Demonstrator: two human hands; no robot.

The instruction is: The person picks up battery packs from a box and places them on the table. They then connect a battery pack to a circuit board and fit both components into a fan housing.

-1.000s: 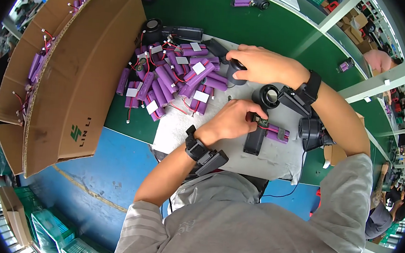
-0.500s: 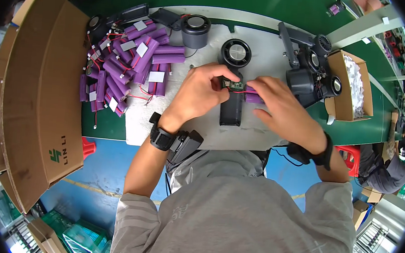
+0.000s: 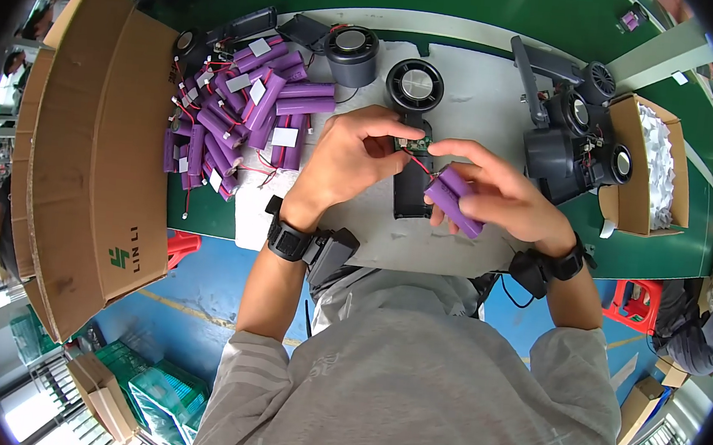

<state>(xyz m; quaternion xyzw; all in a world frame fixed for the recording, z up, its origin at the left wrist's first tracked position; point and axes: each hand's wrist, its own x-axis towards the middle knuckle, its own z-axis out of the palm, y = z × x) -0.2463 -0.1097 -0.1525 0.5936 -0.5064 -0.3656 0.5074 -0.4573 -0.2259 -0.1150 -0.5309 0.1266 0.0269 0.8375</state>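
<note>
My left hand (image 3: pixel 347 158) is closed in a pinch on a small green circuit board (image 3: pixel 418 145) at the top of a dark handle shell (image 3: pixel 411 195). Above the shell is a round black fan head (image 3: pixel 415 85) with a silver hub. My right hand (image 3: pixel 516 194) grips a purple battery pack (image 3: pixel 456 199), tilted over the right side of the shell, and its index finger reaches to the board's right edge. A red wire (image 3: pixel 417 160) runs between the board and the pack. My fingertips partly cover the board.
Many purple battery packs (image 3: pixel 239 110) lie heaped at the left, near a tall cardboard box (image 3: pixel 126 143). Another fan head (image 3: pixel 351 55) stands behind them. Dark fan assemblies (image 3: pixel 562 147) and an open carton (image 3: pixel 629 204) with white contents are at the right. A pale mat (image 3: pixel 339 229) covers the green table.
My right hand has drawn the battery pack nearer to me and turned it, so it tilts with more of it showing. My left hand stays at the board. The view has shifted slightly.
</note>
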